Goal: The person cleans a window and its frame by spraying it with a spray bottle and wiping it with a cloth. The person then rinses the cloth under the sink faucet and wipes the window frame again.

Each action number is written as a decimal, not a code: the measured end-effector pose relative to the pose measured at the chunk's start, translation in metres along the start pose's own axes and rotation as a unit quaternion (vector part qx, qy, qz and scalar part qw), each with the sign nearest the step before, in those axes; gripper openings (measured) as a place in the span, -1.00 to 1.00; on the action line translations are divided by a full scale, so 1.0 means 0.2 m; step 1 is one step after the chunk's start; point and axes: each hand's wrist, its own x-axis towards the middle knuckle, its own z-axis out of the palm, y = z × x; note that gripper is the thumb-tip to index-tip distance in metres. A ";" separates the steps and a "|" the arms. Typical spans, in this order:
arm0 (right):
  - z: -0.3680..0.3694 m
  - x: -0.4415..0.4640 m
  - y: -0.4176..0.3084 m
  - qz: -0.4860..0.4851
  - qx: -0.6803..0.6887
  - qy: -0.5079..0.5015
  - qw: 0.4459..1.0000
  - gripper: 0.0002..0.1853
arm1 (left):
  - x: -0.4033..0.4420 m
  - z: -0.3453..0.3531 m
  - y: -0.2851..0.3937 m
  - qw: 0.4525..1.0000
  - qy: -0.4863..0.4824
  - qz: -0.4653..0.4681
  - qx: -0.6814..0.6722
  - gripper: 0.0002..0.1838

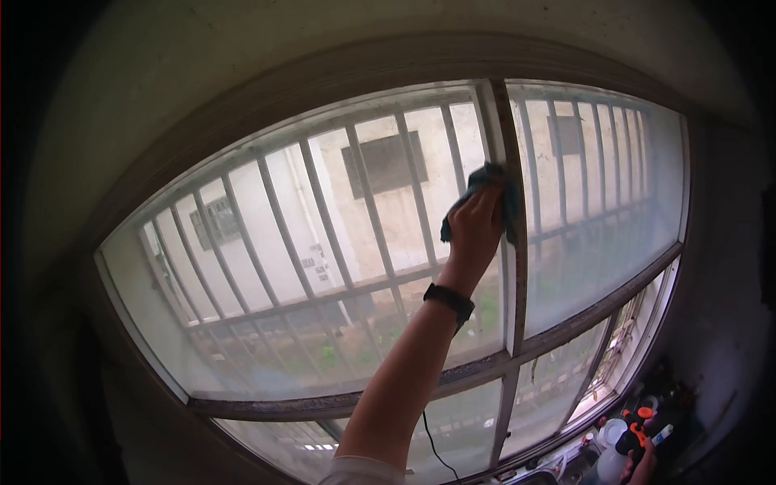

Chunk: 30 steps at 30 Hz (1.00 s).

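My left hand (478, 212), with a dark band on the wrist, is raised to the window and closed around a dark teal cloth (509, 212). The cloth presses against the upright wooden bar (518, 275) between two upper panes, at the edge of the large left pane (275, 242). Low at the right edge of the view, my right hand (645, 464) is wrapped round a spray bottle (609, 467) with a pale body and a black and orange head. Part of that hand is cut off by the frame's bottom.
Metal bars stand outside the hazy glass. A worn wooden rail (598, 303) crosses below the upper panes. Under the window are a sink (579, 467), a white container (613, 432) and other cluttered items. A dark cable (436, 453) hangs before the lower panes.
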 end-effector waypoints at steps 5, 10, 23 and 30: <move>0.01 0.01 0.04 -0.006 0.019 -0.005 1.000 -0.67 | -0.50 -0.07 0.02 0.995 -0.088 0.005 0.037 -0.78; 0.03 -0.05 0.05 -0.022 0.011 0.000 1.000 -0.63 | -0.51 -0.20 -0.03 0.935 -0.280 0.161 0.143 -0.63; -0.20 0.07 0.19 0.029 0.014 0.077 0.997 -0.43 | 0.40 0.07 -0.16 0.977 -0.035 0.136 0.158 -0.74; -0.23 0.12 0.21 0.022 0.003 0.083 0.996 -0.44 | -0.50 -0.18 -0.07 0.952 -0.259 0.144 0.076 -0.94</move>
